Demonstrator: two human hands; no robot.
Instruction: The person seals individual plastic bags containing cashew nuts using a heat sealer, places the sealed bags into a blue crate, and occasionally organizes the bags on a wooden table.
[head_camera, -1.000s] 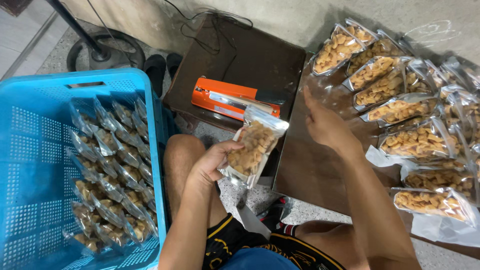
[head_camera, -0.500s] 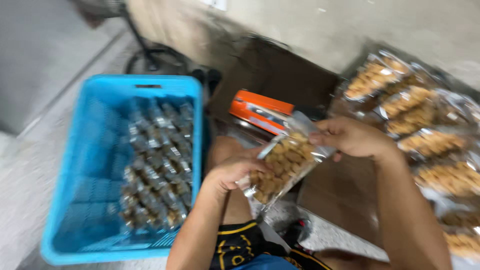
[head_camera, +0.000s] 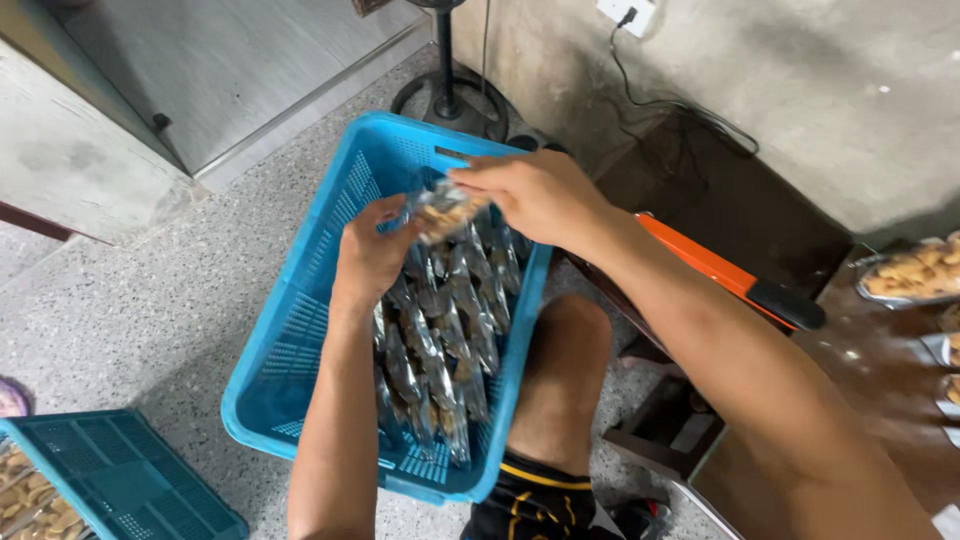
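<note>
Holding a small clear plastic packet of pale snacks (head_camera: 447, 208) over the far end of a bright blue perforated plastic crate (head_camera: 300, 330), both hands are meeting above the rows of similar clear packets (head_camera: 440, 340) that are standing packed along the crate's right side. The left hand (head_camera: 372, 255) is gripping the packet's left end with its fingers closed around it, while the right hand (head_camera: 540, 195) is pinching the packet's right end from above, fingers curled shut on it. A bare knee (head_camera: 565, 350) is pressing against the crate's right wall. Lying to the right, an orange bar with a black handle (head_camera: 735, 280) is resting on a dark brown bench (head_camera: 860, 370), where more snack packets (head_camera: 910, 275) are sitting at the far right edge. A darker teal crate (head_camera: 120, 485) is sitting at the near left on the speckled floor (head_camera: 130, 320).
</note>
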